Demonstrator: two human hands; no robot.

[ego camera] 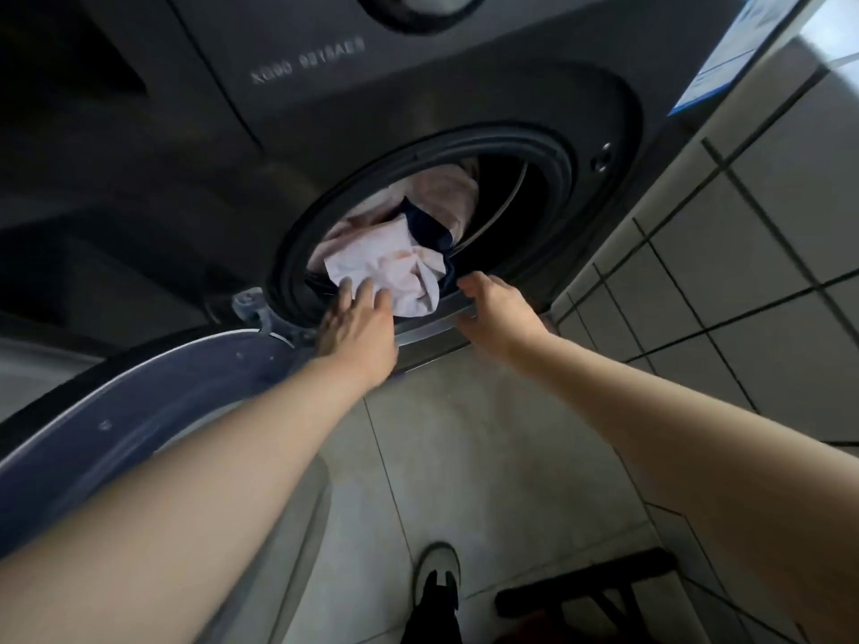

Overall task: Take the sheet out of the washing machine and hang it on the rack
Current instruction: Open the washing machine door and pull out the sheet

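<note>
One washing machine (418, 99), one pale sheet (395, 271) in its drum; two grips, both released: left grip (360, 327) touches the sheet, right grip (497, 313) just right of it.

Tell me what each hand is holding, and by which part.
Nothing is clearly held. The left hand lays straight fingers on the lower fold of the crumpled pale pink sheet; the right hand is at the dark washing machine's rim.
</note>
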